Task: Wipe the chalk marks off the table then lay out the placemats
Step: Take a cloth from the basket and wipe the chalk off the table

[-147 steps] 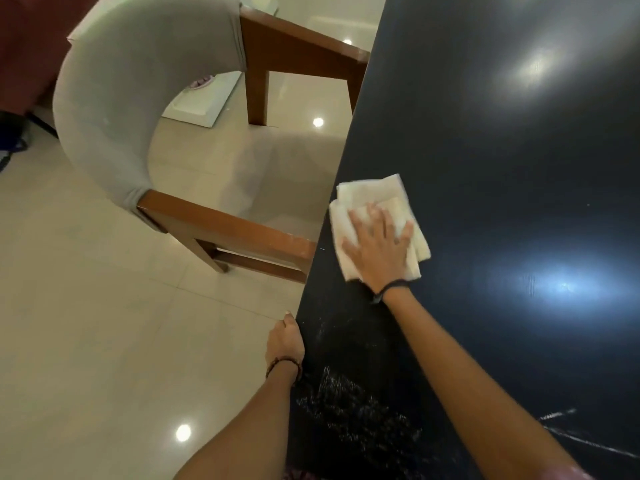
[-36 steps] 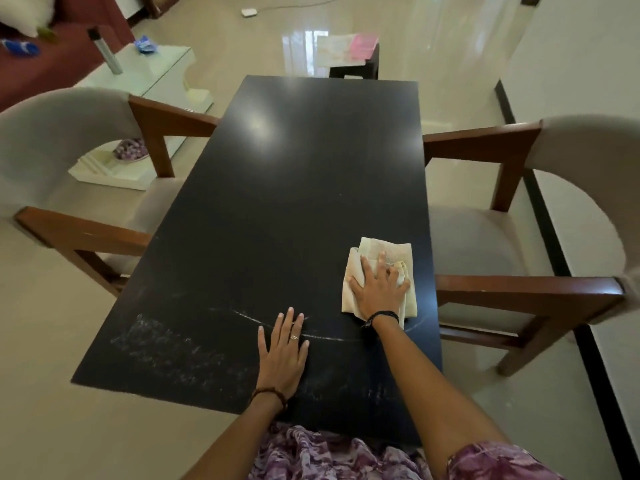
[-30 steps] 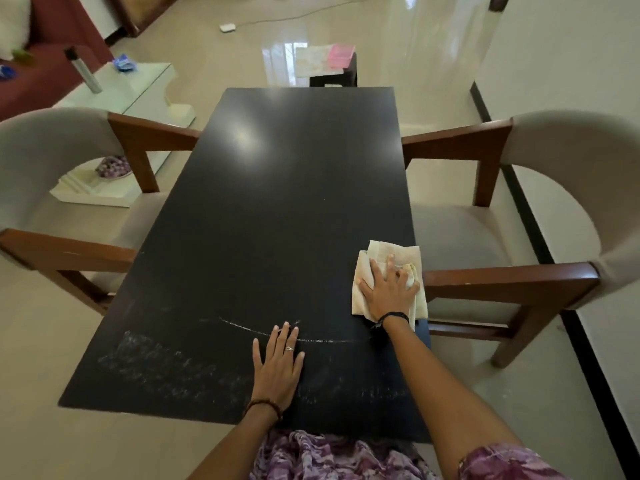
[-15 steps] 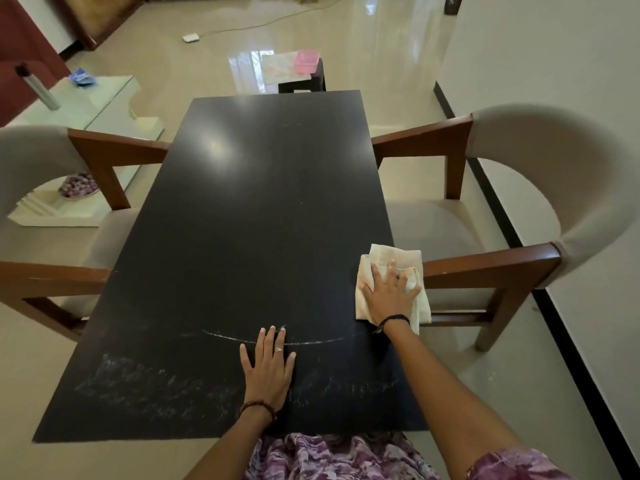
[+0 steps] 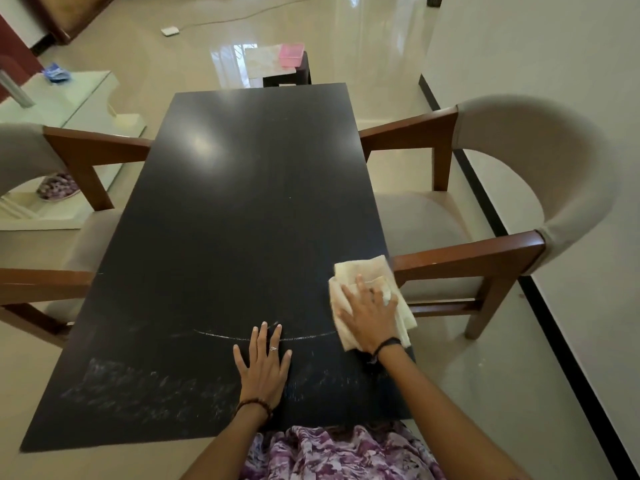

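Observation:
A long black table [image 5: 242, 209] runs away from me. A thin curved chalk line [image 5: 221, 336] crosses its near part, and smudged chalk marks [image 5: 145, 389] spread along the near edge. My right hand [image 5: 369, 315] presses flat on a folded cream cloth [image 5: 363, 271] at the table's right edge, at the chalk line's right end. My left hand [image 5: 265, 367] rests flat on the tabletop, fingers straight, its fingertips on the chalk line. A small dark stool [image 5: 287, 76] beyond the far end carries pale and pink flat items [image 5: 277, 57], possibly placemats.
Two beige armchairs with wooden arms flank the table, one on the right [image 5: 491, 216] and one on the left [image 5: 45, 216]. A white glass-topped side table [image 5: 69, 109] stands at the left. A white wall [image 5: 540, 64] runs along the right.
Over the last second my right hand slid the cloth slightly back toward the chalk line at the right edge. My left hand stayed flat on the table. Earlier the cloth was at the table's left edge.

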